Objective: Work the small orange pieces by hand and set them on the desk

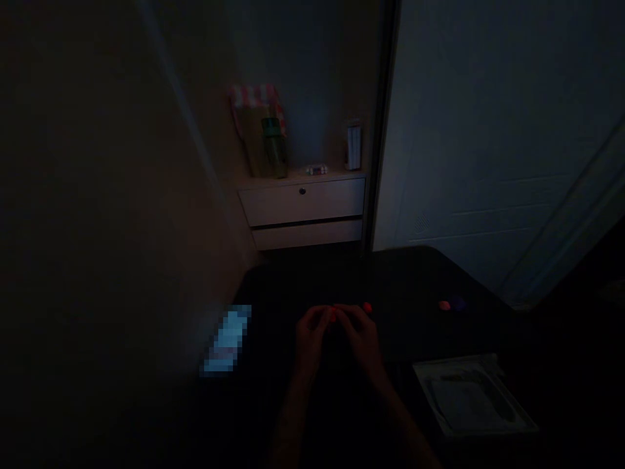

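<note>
at left glows a pixelated rectangle (226,341); over the counter (312,280), the left hand (309,330) and right hand (360,330), each grip nearly closed, pinch a red piece (333,317) between them; rightward lie a red lump (368,307), pink lump (444,305) and purple lump (458,303).

Your held piece (333,316) is red, your table (303,280) looks black, with a pink lump (444,305) and (darker) purple lump (458,303) toward its right edge.
</note>
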The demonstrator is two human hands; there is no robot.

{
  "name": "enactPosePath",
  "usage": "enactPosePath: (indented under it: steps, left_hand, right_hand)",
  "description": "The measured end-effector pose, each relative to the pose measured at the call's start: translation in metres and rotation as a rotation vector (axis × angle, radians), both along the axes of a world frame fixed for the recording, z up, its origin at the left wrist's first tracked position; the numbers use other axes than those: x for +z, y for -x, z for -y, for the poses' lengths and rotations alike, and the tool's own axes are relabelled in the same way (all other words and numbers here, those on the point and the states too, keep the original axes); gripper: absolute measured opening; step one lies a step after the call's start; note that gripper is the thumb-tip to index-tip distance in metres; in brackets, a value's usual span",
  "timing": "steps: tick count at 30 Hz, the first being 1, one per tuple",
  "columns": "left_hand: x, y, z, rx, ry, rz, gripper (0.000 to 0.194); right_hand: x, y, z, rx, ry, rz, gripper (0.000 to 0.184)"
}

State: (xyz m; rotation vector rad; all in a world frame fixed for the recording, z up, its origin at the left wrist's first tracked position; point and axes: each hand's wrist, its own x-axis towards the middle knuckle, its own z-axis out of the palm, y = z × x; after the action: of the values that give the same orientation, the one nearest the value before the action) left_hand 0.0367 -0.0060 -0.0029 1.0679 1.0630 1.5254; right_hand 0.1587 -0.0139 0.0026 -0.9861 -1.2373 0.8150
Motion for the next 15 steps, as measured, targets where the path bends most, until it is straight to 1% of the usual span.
enactPosePath:
  steps: [7,11,15]
  left_hand:
    - [-0.007,0.0011,-0.0044,0.006,-0.005,-0.026,0.025]
    - [-0.0052,0.001,-0.0039,-0.007,-0.006,-0.025,0.027]
    - [-0.0033,0.0008,-0.0025,-0.017,0.009,0.014,0.028]
  right_hand:
    - [-0.001,0.001,-0.0012,-0.001,-0.014,0.0,0.02]
    - [-0.0011,0.0008,-0.0019,-0.009,0.005,0.01,0.021]
    - [-0.0004,-0.0002,-0.0013,-0.076,0.037,-0.013,0.024]
